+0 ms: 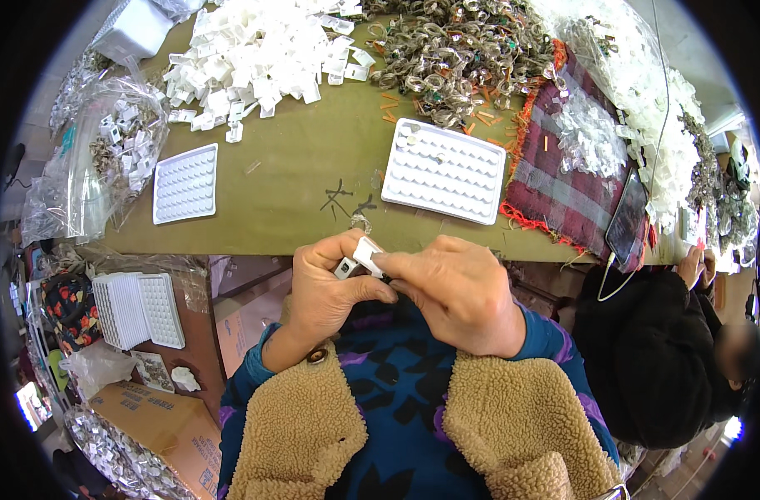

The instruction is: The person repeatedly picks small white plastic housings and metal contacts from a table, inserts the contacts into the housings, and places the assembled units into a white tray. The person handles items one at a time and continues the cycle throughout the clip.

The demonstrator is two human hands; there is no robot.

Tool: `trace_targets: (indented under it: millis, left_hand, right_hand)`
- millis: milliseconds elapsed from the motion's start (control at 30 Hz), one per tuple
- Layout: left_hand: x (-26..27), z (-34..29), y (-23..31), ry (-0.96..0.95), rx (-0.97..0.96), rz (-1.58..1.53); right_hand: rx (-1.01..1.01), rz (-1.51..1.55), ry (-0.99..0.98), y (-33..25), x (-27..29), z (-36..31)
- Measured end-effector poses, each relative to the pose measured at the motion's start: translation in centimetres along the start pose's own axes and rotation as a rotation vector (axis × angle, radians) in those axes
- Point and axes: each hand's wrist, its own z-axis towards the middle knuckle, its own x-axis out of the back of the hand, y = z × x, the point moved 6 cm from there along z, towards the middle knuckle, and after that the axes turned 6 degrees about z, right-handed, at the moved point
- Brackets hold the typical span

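Observation:
Just off the table's near edge, my left hand [320, 290] is closed around a small white plastic housing [366, 252], pinched between thumb and fingers. A dark part shows in its lower opening. My right hand [467, 292] has its thumb and fingertips closed on the right side of the same housing; whatever lies between those fingertips is hidden. A small loop of clear cable [361, 222] shows just beyond my left fingers, at the table edge. Farther off, a white tray with rows of small pockets [446, 171] holds a few small round pieces at its upper left.
A heap of white housings [255, 50] lies at the back left, with coiled clear cables [455, 54] beside it. Another pocketed tray [186, 185] sits left. A plaid cloth [550, 179] bears clear pieces and a phone [627, 217]. A person [655, 358] sits at right.

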Motion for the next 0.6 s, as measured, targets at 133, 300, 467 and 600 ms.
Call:
trace_targets:
  millis: [133, 300, 467, 600]
  left_hand:
    - [0.1, -0.1, 0.5, 0.034, -0.055, 0.143]
    - [0.3, -0.4, 0.7, 0.118, -0.114, 0.093]
    - [0.0, -1.2, 1.9, 0.157, -0.357, 0.214]
    - [-0.5, -1.6, 1.7, 0.131, -0.397, 0.213]
  right_hand:
    - [0.154, -0.19, 0.012, -0.8, -0.8, -0.3]
    - [-0.079, 0.054, 0.063, 0.7, -0.3, -0.7]
    - [-0.449, 0.304, 0.083, 2.1, -1.5, -1.7]
    - [-0.517, 0.458, 0.04, 2.0, -2.8, -1.8]
